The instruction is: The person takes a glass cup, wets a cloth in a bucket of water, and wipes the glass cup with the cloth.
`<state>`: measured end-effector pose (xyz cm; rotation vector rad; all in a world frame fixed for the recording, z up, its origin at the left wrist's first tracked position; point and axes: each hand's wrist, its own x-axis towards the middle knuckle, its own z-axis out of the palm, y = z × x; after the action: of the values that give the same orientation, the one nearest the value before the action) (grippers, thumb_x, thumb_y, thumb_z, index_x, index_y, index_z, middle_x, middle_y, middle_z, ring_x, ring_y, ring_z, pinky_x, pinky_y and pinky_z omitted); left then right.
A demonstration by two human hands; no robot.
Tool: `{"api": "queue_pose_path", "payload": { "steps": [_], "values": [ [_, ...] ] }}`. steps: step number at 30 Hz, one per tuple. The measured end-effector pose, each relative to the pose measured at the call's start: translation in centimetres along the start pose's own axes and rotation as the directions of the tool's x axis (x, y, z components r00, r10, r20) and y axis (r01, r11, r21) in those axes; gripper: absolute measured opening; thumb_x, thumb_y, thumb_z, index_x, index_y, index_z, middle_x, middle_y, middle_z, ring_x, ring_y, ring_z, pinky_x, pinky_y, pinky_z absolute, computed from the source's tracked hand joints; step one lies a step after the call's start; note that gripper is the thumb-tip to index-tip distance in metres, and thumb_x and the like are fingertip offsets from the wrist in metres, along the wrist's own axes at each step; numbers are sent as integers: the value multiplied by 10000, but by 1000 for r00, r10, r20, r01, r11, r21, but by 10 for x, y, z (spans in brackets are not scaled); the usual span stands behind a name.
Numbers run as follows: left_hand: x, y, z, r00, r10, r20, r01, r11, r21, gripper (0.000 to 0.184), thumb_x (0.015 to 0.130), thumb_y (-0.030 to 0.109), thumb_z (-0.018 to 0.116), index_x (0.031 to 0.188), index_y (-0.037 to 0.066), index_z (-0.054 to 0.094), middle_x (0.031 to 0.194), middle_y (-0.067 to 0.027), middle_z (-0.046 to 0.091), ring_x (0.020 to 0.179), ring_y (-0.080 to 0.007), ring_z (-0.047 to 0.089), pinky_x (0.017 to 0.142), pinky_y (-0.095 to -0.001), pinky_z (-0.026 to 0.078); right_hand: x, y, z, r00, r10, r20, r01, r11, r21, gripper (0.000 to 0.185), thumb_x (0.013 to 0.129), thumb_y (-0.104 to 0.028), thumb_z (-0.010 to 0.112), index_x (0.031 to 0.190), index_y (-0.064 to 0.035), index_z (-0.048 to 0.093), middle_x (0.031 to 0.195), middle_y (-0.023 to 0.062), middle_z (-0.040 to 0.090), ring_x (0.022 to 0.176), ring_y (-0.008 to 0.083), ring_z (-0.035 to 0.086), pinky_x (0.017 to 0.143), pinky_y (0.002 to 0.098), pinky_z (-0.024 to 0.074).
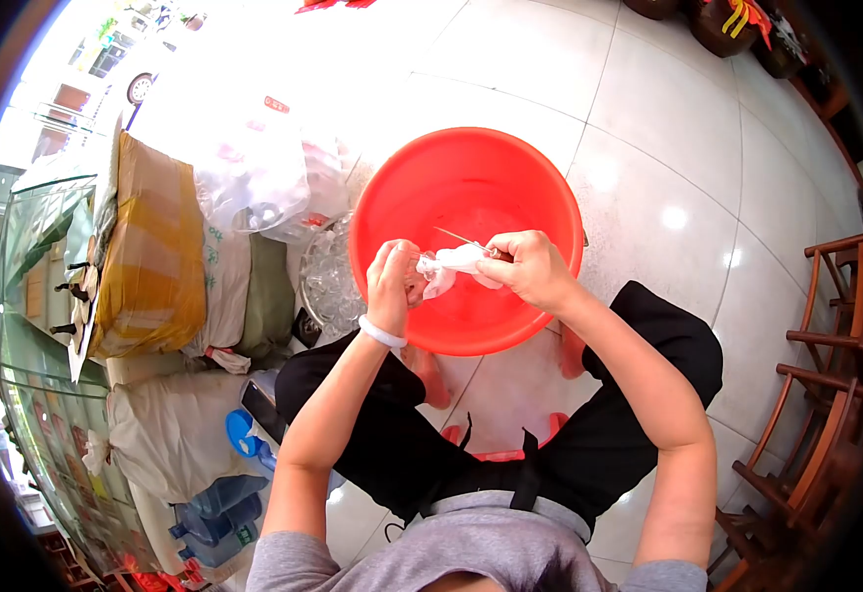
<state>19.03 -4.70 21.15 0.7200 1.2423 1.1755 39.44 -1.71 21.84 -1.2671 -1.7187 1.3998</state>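
A large red basin (402,178) stands on the floor between my knees. Over it, a crumpled white piece of thin material (456,259), cloth or plastic, stretches between my hands. My left hand (389,284), with a white band at the wrist, is closed on its left end. My right hand (532,269) pinches the other end. From the right fingers a thin, pointed metal tool (459,236) sticks out toward the left; its handle is mostly hidden, so its kind is unclear. Some of the white material hangs below my hands.
Left of the basin are a bowl of clear glass-like pieces (331,281), plastic bags (254,183), a taped carton (150,257) and sacks (170,429). Blue water bottles (219,518) lie lower left. Wooden chairs (826,424) line the right side. Dark pots (722,28) stand at the top right.
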Motion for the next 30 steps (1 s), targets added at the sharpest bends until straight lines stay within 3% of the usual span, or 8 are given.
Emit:
{"api": "queue_pose_path", "payload": {
  "steps": [3,7,10,12,16,23,26,30],
  "values": [
    [0,0,-3,1000,-9,9,9,1000,-21,220,933,282,427,893,84,515,642,-27,524,378,-42,286,353,-203,170,1,3,-1,999,-31,-7,32,997,73,216,730,-216,585,650,-15,587,514,79,523,467,165,516,480,313,403],
    [2,0,-8,999,-35,-18,33,998,-61,260,929,298,428,862,68,530,604,-30,513,368,-44,286,345,-205,168,0,2,-7,998,-39,-47,37,998,-45,223,759,-234,597,698,-21,620,563,92,573,495,191,551,499,316,425],
    [4,5,-8,999,-27,-16,25,993,-117,284,927,299,426,847,52,543,570,-24,492,358,-47,282,341,-206,167,-5,-2,-4,990,-79,-113,57,982,-182,222,797,-255,601,774,-35,618,635,113,617,549,247,597,519,344,455],
    [3,11,-10,999,-36,-37,32,994,-108,253,928,286,431,834,70,525,567,-14,483,356,-49,282,337,-206,162,-9,-2,-4,951,-263,-161,182,901,-395,190,832,-242,578,849,-54,603,696,119,634,611,295,612,533,374,470],
    [4,15,-12,995,-56,-79,47,992,-113,228,928,276,446,805,92,500,562,4,469,353,-50,281,335,-203,152,-16,0,-3,913,-406,-30,349,818,-457,142,853,-207,546,861,-78,605,639,98,590,579,302,589,504,399,451],
    [5,9,-10,998,-25,-54,22,998,-62,279,929,280,430,833,45,544,562,-18,483,343,-48,272,329,-201,158,-16,-8,-2,942,-333,53,306,778,-548,134,845,-181,568,911,-90,641,641,87,568,578,262,571,500,367,434],
    [2,10,-8,999,-31,-30,29,998,-56,253,929,271,429,837,62,536,563,-13,484,342,-47,273,329,-200,155,-17,-8,-1,931,-363,47,315,730,-607,147,834,-188,580,935,-104,647,617,77,558,544,254,562,464,367,413],
    [-1,10,-4,999,-30,-43,31,999,19,226,928,279,429,852,89,524,585,-2,486,350,-46,285,335,-201,155,-16,-6,2,893,-446,57,366,646,-670,86,806,-178,599,849,-113,634,572,53,536,487,229,547,415,348,389]
  ]
}}
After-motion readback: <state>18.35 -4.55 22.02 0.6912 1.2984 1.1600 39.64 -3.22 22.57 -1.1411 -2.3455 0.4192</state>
